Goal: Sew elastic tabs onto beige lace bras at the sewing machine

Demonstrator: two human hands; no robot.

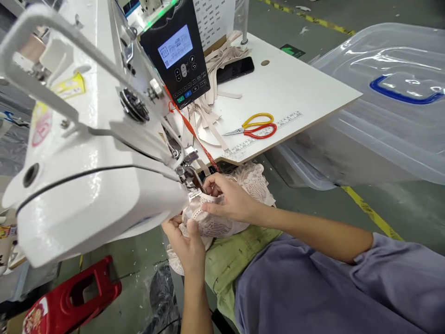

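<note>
A pale pink lace bra (212, 222) lies under the head of a white sewing machine (104, 199), its fabric spilling toward my lap. My left hand (187, 243) grips the near edge of the lace, thumb up, with some fingers hidden by the machine and cloth. At the needle area, my right hand (231, 197) pinches the bra's edge beside a narrow pale strip (212, 198). The presser foot (194, 192) sits just left of the right fingertips. An orange-red ribbon (194, 132) hangs down beside the machine.
On the white table (306, 93) lie yellow-and-red handled scissors (257, 126), a black phone (235, 70) and pale fabric strips (205, 113). A control panel (177, 55) stands over the machine. Clear plastic bins (375, 134) are at right, a red plastic stool (74, 297) at lower left.
</note>
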